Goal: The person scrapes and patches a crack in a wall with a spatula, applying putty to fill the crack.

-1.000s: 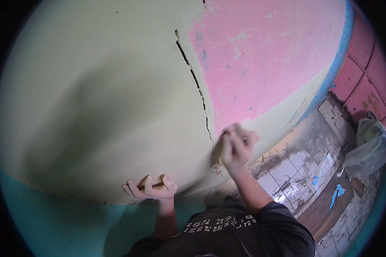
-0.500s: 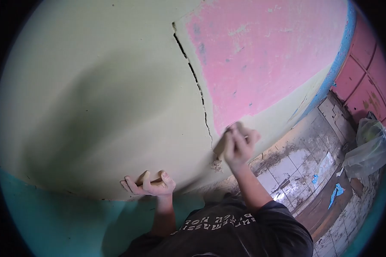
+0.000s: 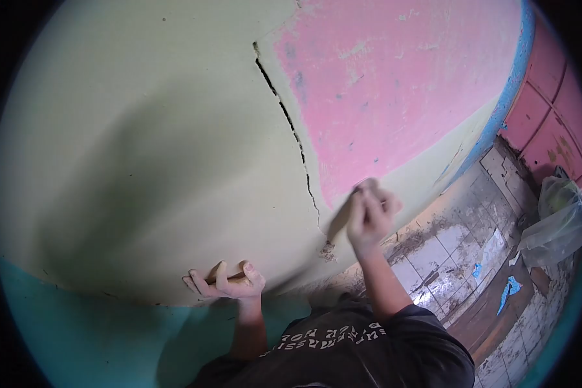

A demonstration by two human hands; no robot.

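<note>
My left hand [image 3: 229, 283] is palm up against the lower edge of the cream wall [image 3: 194, 213], its bent fingers apart and pale with dust; I see nothing held in it. My right hand [image 3: 374, 216] is closed in front of the wall, near the lower corner of a pink painted patch [image 3: 394, 97]. What its fingers pinch, if anything, is blurred and too small to name. A dark jagged crack [image 3: 293, 123] runs down the wall beside the pink patch, and a rough broken spot [image 3: 328, 251] lies below its thin end.
Teal paint [image 3: 77, 310] covers the wall's lower left. At right are a dirty tiled floor [image 3: 440, 252] with blue scraps [image 3: 509, 291], a brown board [image 3: 491, 317], a clear plastic bag [image 3: 553, 226] and a pink tiled surface [image 3: 549, 136]. A blue edge [image 3: 507, 97] borders the wall.
My right hand has moved slightly to the right, away from the crack. My left hand has barely moved. The wall has shifted a little in view.
</note>
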